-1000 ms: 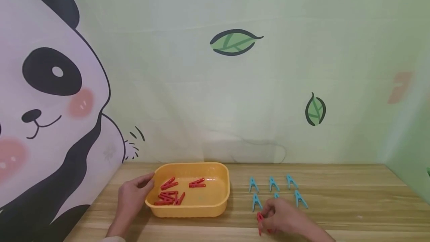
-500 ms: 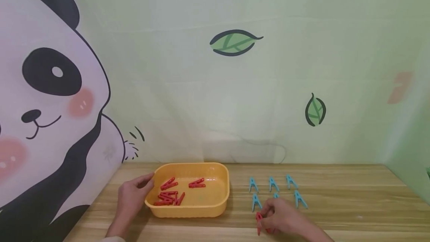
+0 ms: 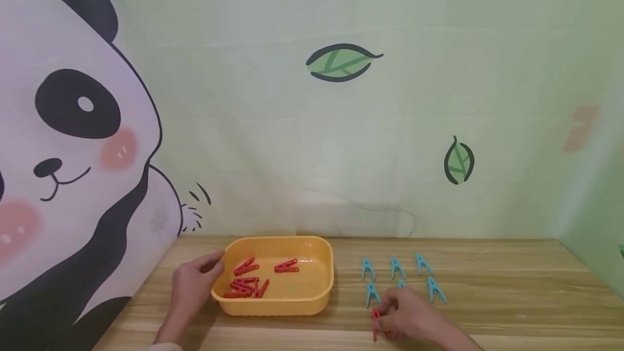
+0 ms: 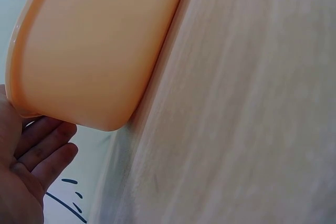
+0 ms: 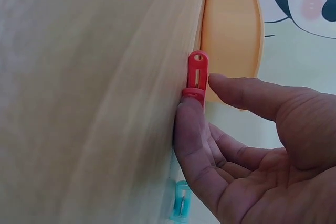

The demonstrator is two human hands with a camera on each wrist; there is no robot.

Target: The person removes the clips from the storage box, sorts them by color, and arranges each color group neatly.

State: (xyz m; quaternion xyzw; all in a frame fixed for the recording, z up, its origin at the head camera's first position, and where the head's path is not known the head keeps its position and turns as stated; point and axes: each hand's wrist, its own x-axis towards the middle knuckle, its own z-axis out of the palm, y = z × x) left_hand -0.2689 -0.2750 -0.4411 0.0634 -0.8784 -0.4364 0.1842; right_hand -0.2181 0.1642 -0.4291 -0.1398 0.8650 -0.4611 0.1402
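My left hand [image 3: 192,286] holds the left end of a yellow plastic basin [image 3: 273,306], thumb and index finger at its rim. In the left wrist view the other fingers [image 4: 52,153] extend loosely beneath that rim. Several red clothespins [image 3: 244,286] lie inside, mostly toward the left. On the table to the right, my right hand [image 3: 411,316] pinches a red clothespin [image 3: 375,316] between thumb and fingers, covering part of it. The right wrist view shows this clothespin [image 5: 197,77] close against the tabletop, with the thumb tip beside it.
Several blue clothespins [image 3: 397,267] stand in two rows behind my right hand, one partly hidden by it. The wooden table [image 3: 512,291] runs back to a pale green cloth backdrop [image 3: 244,123] printed with a panda and leaves.
The red clothespin at my right fingers has shifted slightly left and turned, so more of it shows. My left hand and the basin stay in place.
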